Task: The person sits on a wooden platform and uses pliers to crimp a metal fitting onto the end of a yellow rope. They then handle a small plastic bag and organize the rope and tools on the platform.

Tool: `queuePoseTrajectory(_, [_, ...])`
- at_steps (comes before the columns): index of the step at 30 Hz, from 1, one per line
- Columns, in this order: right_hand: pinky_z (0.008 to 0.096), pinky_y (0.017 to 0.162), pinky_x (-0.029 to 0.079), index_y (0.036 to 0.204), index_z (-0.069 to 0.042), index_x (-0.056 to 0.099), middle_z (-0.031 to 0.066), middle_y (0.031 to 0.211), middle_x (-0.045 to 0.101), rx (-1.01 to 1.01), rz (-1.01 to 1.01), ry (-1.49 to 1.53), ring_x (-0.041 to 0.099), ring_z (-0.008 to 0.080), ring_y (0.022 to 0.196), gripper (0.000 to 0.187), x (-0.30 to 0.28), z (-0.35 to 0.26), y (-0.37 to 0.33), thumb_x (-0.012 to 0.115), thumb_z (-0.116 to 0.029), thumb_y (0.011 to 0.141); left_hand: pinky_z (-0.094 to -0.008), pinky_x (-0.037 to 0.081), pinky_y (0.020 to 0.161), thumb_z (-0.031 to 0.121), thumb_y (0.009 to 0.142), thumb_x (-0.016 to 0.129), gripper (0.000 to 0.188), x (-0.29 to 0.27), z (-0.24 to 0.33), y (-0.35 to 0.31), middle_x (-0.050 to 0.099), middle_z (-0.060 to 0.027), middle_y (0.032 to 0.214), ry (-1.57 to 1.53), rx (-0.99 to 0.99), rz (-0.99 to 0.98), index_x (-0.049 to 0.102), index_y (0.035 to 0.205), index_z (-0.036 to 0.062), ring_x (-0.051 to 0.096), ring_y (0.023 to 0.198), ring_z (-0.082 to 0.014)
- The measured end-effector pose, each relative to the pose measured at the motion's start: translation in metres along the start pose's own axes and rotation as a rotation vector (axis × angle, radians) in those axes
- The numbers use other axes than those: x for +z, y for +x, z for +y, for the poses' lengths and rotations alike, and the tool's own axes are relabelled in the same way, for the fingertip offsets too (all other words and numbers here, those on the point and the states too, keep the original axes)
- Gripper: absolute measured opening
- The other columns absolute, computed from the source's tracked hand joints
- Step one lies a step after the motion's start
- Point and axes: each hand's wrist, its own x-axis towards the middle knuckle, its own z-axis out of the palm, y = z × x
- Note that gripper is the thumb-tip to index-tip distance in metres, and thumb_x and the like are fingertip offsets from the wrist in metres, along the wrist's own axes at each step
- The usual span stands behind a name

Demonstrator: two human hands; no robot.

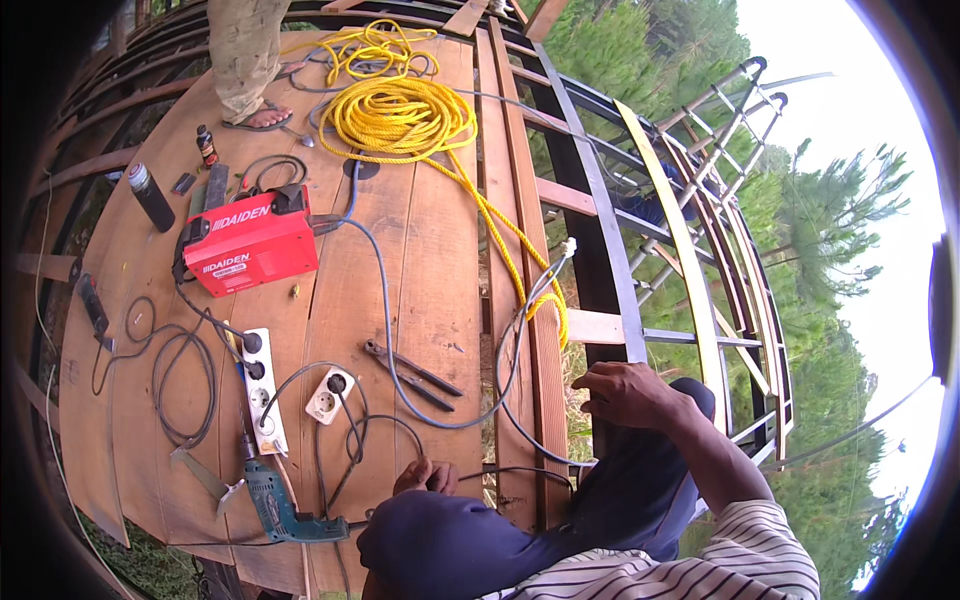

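Observation:
My left hand (428, 477) is low beside my left knee, its fingers curled closed. A black cable (500, 470) meets it on both sides, but the knee hides part of the hand, so what is in the grip does not show. Above my right knee, my right hand (632, 395) hangs loosely bent with fingers apart, holding nothing. Left of my left knee lies a teal power drill (285, 505). Beyond my left hand are long-handled pincers (415, 375) and a small white socket block (325, 397). A longer white power strip (264, 395) has black plugs in it.
A red welding machine (255, 240) stands on the plank floor (355, 285), near a black flask (152, 198) and a small dark bottle (207, 146). Coiled yellow rope (400, 120) lies farther off. Another person's foot (262, 118) is behind the machine. Open metal framing (600, 190) borders the right side.

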Motion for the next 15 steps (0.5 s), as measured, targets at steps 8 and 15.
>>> queuePoseTrajectory(8, [0.0468, 0.092, 0.053, 0.127, -0.012, 0.062, 0.0135, 0.114, 0.067, 0.273, -0.172, 0.068, 0.066, 0.0348, 0.106, 0.043, -0.001, 0.145, -0.126, 0.064, -0.039, 0.093, -0.0311, 0.037, 0.054, 0.054, 0.099, 0.051, 0.056, 0.076, -0.033, 0.017, 0.045, -0.0047, 0.064, 0.095, 0.393, 0.217, 0.043, 0.066, 0.0096, 0.04, 0.057, -0.0168])
queuePoseTrajectory(15, [0.0463, 0.089, 0.054, 0.13, -0.01, 0.058, 0.0163, 0.114, 0.066, -0.004, 0.025, 0.267, 0.066, 0.0374, 0.104, 0.047, -0.025, 0.238, -0.221, 0.064, -0.038, 0.093, -0.0353, 0.042, 0.067, 0.051, 0.096, 0.057, 0.048, 0.222, -0.059, 0.057, 0.054, -0.0096, 0.079, 0.472, 0.596, 0.71, 0.052, 0.083, 0.0058, 0.05, 0.073, -0.0218])
